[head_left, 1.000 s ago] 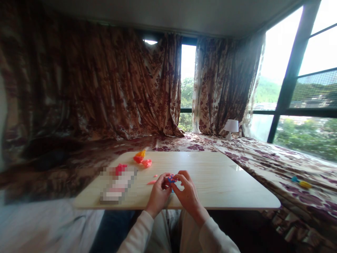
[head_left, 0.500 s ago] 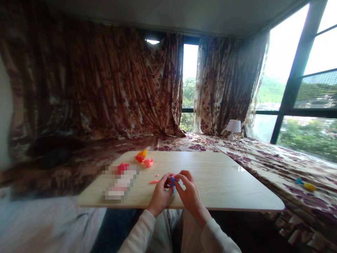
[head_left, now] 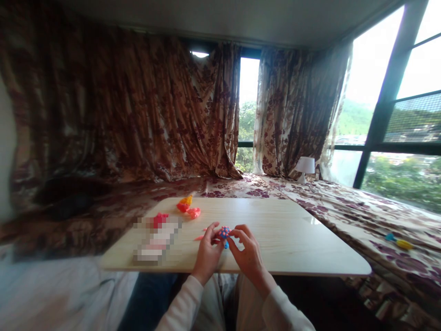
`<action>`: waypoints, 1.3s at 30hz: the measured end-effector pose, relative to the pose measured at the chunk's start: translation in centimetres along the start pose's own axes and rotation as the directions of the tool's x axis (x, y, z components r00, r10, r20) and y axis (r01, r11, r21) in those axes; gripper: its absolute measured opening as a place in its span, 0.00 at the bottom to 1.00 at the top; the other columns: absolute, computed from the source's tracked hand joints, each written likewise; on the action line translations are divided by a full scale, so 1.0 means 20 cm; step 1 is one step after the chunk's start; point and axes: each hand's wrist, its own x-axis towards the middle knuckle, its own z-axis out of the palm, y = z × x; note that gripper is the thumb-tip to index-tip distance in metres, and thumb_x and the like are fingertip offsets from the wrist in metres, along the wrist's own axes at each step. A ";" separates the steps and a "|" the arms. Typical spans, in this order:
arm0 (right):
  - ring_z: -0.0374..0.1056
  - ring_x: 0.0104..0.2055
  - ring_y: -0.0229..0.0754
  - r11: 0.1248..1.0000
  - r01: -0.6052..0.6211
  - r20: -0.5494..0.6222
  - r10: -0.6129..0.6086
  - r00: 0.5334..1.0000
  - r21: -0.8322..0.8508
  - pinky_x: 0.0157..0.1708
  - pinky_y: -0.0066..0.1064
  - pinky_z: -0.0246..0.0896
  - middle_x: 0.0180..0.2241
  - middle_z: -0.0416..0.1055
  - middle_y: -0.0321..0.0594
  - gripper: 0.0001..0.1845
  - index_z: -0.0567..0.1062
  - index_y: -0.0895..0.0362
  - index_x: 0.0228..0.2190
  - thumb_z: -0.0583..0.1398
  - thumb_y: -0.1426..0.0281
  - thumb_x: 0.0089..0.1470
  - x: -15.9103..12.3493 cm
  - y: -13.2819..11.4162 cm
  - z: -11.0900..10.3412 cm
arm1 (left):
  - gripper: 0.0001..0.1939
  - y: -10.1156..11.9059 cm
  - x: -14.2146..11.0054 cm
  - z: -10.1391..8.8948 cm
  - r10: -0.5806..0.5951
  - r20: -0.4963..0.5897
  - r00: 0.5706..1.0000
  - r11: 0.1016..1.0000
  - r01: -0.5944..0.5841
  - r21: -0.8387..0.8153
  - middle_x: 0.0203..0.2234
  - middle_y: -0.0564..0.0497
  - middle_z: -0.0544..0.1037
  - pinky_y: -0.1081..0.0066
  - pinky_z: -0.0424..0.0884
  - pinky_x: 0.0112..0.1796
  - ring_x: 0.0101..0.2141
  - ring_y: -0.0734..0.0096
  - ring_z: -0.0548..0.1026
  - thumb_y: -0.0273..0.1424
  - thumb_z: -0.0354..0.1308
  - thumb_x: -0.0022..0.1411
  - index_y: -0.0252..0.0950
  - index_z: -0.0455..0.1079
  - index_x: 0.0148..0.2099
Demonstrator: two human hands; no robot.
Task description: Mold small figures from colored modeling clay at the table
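Note:
Between my hands, above the front part of the table, is a small blue clay figure point(head_left: 224, 232) dotted with pink spots. A lighter blue bit point(head_left: 226, 245) shows just below it. My left hand point(head_left: 209, 250) grips the figure from the left, thumb and fingers curled round that edge. At its right side the fingertips of my right hand point(head_left: 246, 248) are pinched on the edge; whether they also hold a tiny bit of clay is hidden. Pink clay strips point(head_left: 199, 238) lie on the table just left of my left hand, partly covered by it.
Red, orange and yellow crumpled pieces point(head_left: 189, 209) lie toward the back left of the pale table point(head_left: 282, 239). A blurred-out block point(head_left: 156, 243) sits at the left with a dark pink lump point(head_left: 160, 219) behind it. A blue-and-yellow item point(head_left: 403, 243) rests on the floral bedding.
The blue figure has been turned, and more of its pink-dotted surface faces me. My left fingers have shifted on it and straightened somewhat; my right hand stays at its right edge.

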 end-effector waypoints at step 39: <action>0.63 0.28 0.36 0.995 -0.073 -0.024 0.075 0.997 0.068 0.27 0.28 0.60 0.28 0.67 0.37 0.07 0.72 0.56 0.29 0.54 0.73 0.54 0.01 0.00 0.00 | 0.13 -0.01 0.00 0.01 0.067 0.000 0.998 0.996 -0.067 0.067 0.33 0.50 0.75 0.68 0.68 0.39 0.37 0.67 0.74 0.26 0.58 0.47 0.37 0.63 0.38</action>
